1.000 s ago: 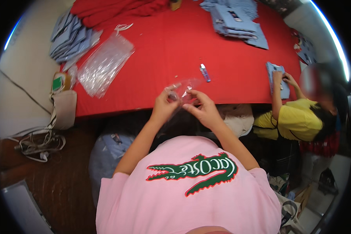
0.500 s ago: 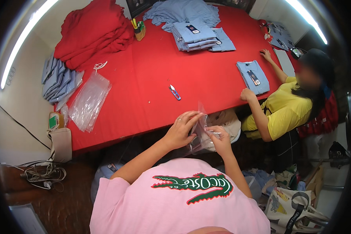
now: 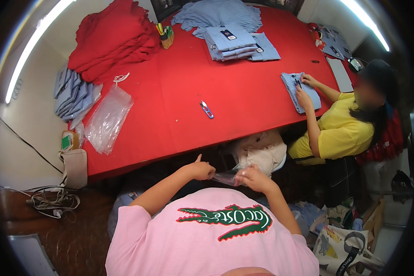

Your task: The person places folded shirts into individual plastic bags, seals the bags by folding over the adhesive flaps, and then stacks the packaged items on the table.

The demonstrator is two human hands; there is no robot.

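My left hand (image 3: 200, 170) and my right hand (image 3: 254, 178) are low in front of my body, just off the table's near edge. Stretched between them is a clear plastic bag (image 3: 226, 178). The left fingers close on one side of it while the index finger points up and away. The right fingers pinch its other side. Part of the bag is hidden by my hands. On the red table (image 3: 156, 124) beyond lie blue-handled thread snips (image 3: 206, 110).
A stack of clear bags (image 3: 109, 119) lies at left, beside folded blue shirts (image 3: 73, 94) and heaped red cloth (image 3: 112, 34). Folded blue shirts (image 3: 230, 39) lie at the back. A co-worker in yellow (image 3: 345, 129) handles a folded blue shirt (image 3: 292, 87). A tub of pale cloth (image 3: 264, 149) stands under the edge.
My hands have come down toward my body and spread apart, pulling the bag flat between them. The co-worker's hands have moved onto the tag of the folded blue shirt.
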